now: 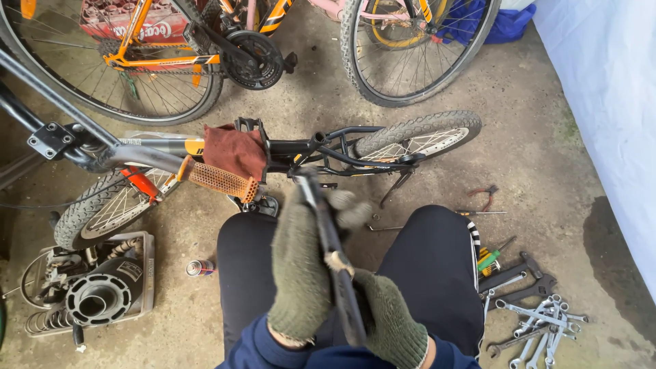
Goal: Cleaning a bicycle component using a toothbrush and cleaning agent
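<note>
Both my hands wear green knit gloves. My left hand (298, 263) wraps around the upper part of a long dark metal bar (333, 254) held upright over my lap. My right hand (391, 318) grips the same bar lower down, near its bottom end. The bar's top is blurred. Just beyond my knees a small black and orange bicycle (321, 152) lies on its side on the concrete floor, with a brown rag (234, 152) draped over its frame and an orange handlebar grip (220, 180) sticking out.
Several wrenches (540, 321) and screwdrivers (493, 258) lie on the floor at the right, with pliers (483, 197) farther off. A tray of metal parts (96, 290) and a small spray can (198, 267) sit at the left. Larger bicycles (171, 55) stand behind. A white sheet (608, 102) hangs at right.
</note>
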